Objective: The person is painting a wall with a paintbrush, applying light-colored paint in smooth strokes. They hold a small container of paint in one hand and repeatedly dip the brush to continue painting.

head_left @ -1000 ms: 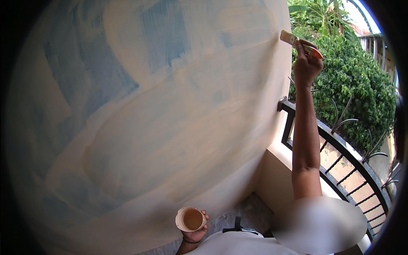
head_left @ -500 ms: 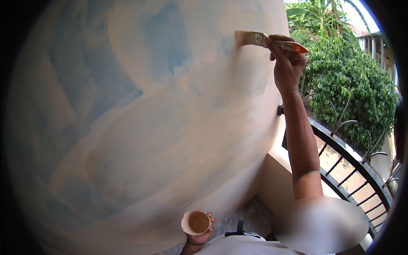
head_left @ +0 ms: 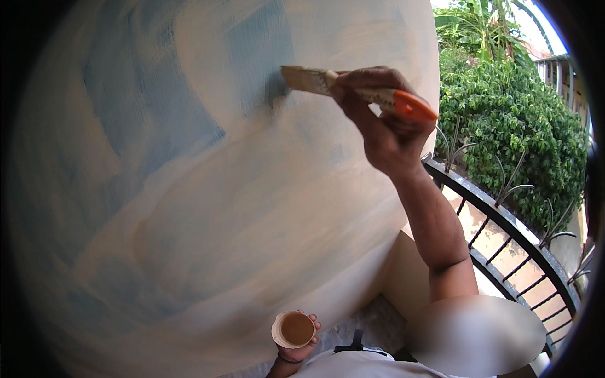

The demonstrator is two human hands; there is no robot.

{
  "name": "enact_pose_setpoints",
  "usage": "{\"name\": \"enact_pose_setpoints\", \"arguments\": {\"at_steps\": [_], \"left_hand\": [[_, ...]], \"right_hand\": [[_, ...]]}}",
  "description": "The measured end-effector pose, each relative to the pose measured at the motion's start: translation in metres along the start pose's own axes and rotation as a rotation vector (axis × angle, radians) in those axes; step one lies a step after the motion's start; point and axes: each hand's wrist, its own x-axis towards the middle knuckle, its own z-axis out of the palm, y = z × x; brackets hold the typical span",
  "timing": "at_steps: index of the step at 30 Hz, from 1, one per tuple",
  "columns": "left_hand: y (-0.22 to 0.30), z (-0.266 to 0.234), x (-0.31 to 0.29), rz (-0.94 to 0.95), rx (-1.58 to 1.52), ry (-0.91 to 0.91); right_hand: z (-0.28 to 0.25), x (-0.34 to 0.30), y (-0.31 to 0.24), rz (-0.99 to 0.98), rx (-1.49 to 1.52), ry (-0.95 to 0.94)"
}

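A flat paintbrush point(head_left: 313, 81) is being clamped in the right hand point(head_left: 381, 135), its bristles being held at the edge of a blue patch point(head_left: 259, 47) on the wall point(head_left: 252, 201); whether contact is being made cannot be told. Lower down, a pale cup point(head_left: 276, 331) of brown liquid point(head_left: 299, 329) is being gripped by the left hand point(head_left: 296, 353), well apart.

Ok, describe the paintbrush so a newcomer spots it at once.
Find the big blue-streaked wall; before its upper right, the right hand grips the paintbrush. Its bright orange handle end sets it apart from the pale round cup below.
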Motion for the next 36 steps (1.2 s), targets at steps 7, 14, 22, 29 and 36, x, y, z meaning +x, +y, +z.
{"name": "enact_pose_setpoints", "arguments": {"at_steps": [7,14,22,29,36], "left_hand": [[0.009,-0.012,-0.01,-0.025,0.023,-0.041],[0.01,-0.009,-0.002,-0.017,0.003,-0.008],[-0.001,-0.01,0.002,0.013,-0.047,-0.017],[0.0,-0.009,-0.006,0.03,-0.076,0.013],[-0.001,-0.007,0.01,-0.007,-0.031,-0.008]], "right_hand": [[-0.152,0.078,0.094,0.012,-0.768,0.495],[-0.009,0.032,0.03,-0.246,-0.422,-0.038],[-0.107,0.082,0.084,0.209,-0.105,0.388],[-0.169,0.097,0.114,0.014,-0.914,0.346],[-0.022,0.014,0.01,-0.003,-0.13,-0.116]]}}
